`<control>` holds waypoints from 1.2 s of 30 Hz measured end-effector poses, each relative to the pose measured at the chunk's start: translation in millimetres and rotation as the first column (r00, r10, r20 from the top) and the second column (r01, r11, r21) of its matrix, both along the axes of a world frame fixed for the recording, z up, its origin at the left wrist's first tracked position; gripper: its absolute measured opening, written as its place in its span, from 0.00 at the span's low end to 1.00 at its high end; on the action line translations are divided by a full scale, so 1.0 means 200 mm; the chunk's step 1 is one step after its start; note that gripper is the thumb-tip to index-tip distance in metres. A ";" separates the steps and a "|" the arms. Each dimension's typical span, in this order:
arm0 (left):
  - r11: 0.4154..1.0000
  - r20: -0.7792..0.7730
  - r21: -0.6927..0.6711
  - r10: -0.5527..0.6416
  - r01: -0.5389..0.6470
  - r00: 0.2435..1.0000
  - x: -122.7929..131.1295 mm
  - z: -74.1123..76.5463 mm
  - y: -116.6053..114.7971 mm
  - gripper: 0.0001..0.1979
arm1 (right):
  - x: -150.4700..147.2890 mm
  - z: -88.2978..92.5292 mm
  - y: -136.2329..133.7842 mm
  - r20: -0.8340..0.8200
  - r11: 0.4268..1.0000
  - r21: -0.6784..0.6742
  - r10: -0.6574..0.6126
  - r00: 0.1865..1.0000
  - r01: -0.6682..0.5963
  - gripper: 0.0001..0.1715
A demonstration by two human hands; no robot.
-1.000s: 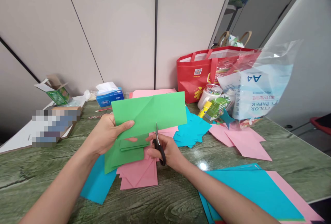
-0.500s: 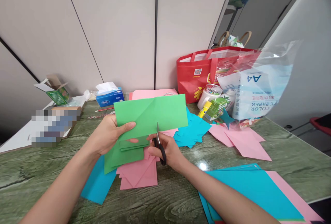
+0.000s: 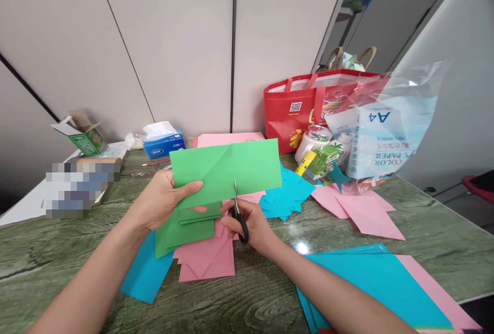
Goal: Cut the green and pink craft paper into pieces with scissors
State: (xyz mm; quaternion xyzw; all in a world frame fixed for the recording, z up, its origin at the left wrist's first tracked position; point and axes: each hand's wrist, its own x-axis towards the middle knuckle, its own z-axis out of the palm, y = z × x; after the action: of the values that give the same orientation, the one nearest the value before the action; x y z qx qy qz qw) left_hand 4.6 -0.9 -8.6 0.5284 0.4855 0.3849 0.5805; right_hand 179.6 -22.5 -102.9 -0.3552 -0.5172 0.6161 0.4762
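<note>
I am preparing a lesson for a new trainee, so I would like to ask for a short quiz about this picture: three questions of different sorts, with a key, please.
1. Multiple choice. What does the right hand hold?
A) glue stick
B) scissors
C) tissue box

2. True or false. The left hand holds a pink sheet.

3. Fill in the missing colour. The QR code is printed on the ____ bag.

Key:
1. B.
2. False; it holds a green sheet.
3. Red.
</note>
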 end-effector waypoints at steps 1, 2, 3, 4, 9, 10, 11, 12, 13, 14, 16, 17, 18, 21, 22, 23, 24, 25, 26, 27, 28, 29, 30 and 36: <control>1.000 0.003 -0.001 0.000 0.000 1.000 0.00 0.00 0.00 0.15 | 0.00 0.00 0.00 0.004 1.000 -0.002 -0.002 1.000 0.002 0.22; 1.000 0.006 0.000 -0.001 0.001 1.000 0.00 0.00 0.00 0.15 | 0.00 0.00 0.00 0.006 1.000 -0.002 -0.004 1.000 0.004 0.22; 1.000 0.010 0.000 -0.002 0.002 1.000 0.00 0.00 0.00 0.14 | 0.00 0.00 0.00 0.005 1.000 -0.002 -0.004 1.000 0.004 0.22; 1.000 0.013 -0.001 -0.007 0.007 1.000 0.00 0.00 0.00 0.14 | 0.00 0.00 0.00 0.002 1.000 0.000 -0.005 1.000 0.005 0.22; 0.997 0.024 -0.032 -0.076 0.077 0.997 0.00 0.00 0.00 0.11 | 0.00 0.01 0.00 -0.029 0.999 0.050 -0.008 1.000 0.010 0.23; 0.996 0.027 -0.040 -0.079 0.080 0.996 0.00 0.00 0.00 0.11 | 0.01 0.01 0.00 -0.036 0.998 0.058 -0.009 0.999 0.011 0.23; 0.996 0.032 -0.047 -0.077 0.079 0.997 0.00 0.00 0.00 0.12 | 0.01 0.01 0.00 -0.040 0.998 0.061 -0.012 0.999 0.014 0.23; 0.996 0.035 -0.051 -0.073 0.075 0.997 0.00 0.00 0.00 0.13 | 0.01 0.02 0.00 -0.039 0.998 0.060 -0.018 0.999 0.020 0.23; 0.996 0.036 -0.053 -0.069 0.071 0.997 0.01 0.00 0.00 0.13 | 0.01 0.02 0.00 -0.034 0.998 0.056 -0.027 0.999 0.029 0.23; 0.996 0.036 -0.054 -0.069 0.071 0.997 0.01 0.00 0.00 0.13 | 0.01 0.02 0.00 -0.025 0.998 0.051 -0.036 0.999 0.037 0.23; 0.996 0.035 -0.052 -0.075 0.077 0.997 0.01 -0.01 0.00 0.13 | 0.01 0.03 0.00 -0.009 0.998 0.043 -0.045 0.999 0.045 0.23; 0.995 0.036 -0.051 -0.079 0.080 0.996 0.01 -0.01 0.00 0.13 | 0.01 0.03 0.00 -0.002 0.998 0.041 -0.047 0.999 0.048 0.24; 0.995 0.039 -0.050 -0.081 0.083 0.996 0.01 -0.01 0.00 0.12 | 0.00 0.03 0.00 0.002 0.998 0.039 -0.051 0.999 0.051 0.24; 0.995 0.047 -0.050 -0.085 0.087 0.995 0.01 -0.01 0.00 0.11 | 0.00 0.02 0.00 0.007 0.996 0.037 -0.076 0.997 0.075 0.24; 0.995 0.049 -0.049 -0.087 0.089 0.995 0.01 -0.01 0.00 0.11 | 0.00 0.01 0.00 0.003 0.996 0.033 -0.085 0.996 0.085 0.24; 0.994 0.050 -0.048 -0.091 0.093 0.995 0.01 -0.01 0.00 0.10 | 0.00 0.01 0.00 -0.003 0.995 0.029 -0.090 0.996 0.090 0.24; 0.994 0.050 -0.047 -0.095 0.097 0.994 0.01 -0.01 0.00 0.10 | 0.00 0.01 0.01 -0.009 0.995 0.026 -0.092 0.996 0.092 0.23; 0.994 0.051 -0.047 -0.097 0.099 0.994 0.01 -0.01 0.00 0.10 | 0.00 0.00 0.01 -0.018 0.995 0.023 -0.093 0.996 0.093 0.23; 0.994 0.050 -0.047 -0.097 0.100 0.994 0.00 -0.01 0.00 0.10 | 0.00 0.00 0.01 -0.026 0.995 0.023 -0.093 0.995 0.094 0.23; 0.994 0.047 -0.049 -0.096 0.098 0.994 0.00 -0.01 0.00 0.10 | 0.00 -0.01 0.01 -0.035 0.995 0.024 -0.093 0.995 0.093 0.22; 0.994 0.045 -0.052 -0.093 0.096 0.995 0.00 -0.01 0.00 0.10 | 0.00 -0.01 0.01 -0.042 0.995 0.027 -0.093 0.995 0.094 0.22; 0.994 0.044 -0.055 -0.091 0.093 0.995 0.00 -0.01 0.00 0.10 | 0.00 -0.02 0.01 -0.045 0.995 0.028 -0.097 0.994 0.098 0.21; 0.994 0.043 -0.057 -0.089 0.091 0.995 0.00 -0.01 0.00 0.10 | 0.00 -0.02 0.01 -0.041 0.994 0.030 -0.103 0.994 0.105 0.21; 0.995 0.031 -0.060 -0.081 0.083 0.996 0.01 0.00 0.00 0.12 | 0.00 -0.04 0.01 -0.023 0.992 0.036 -0.118 0.993 0.118 0.21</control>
State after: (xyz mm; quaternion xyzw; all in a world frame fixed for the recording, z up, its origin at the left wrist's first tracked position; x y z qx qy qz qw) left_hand 6.7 -0.6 -9.6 0.5245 0.4667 0.3531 0.6184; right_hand 179.4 -20.8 -110.7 -0.3696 -0.5018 0.5807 0.5238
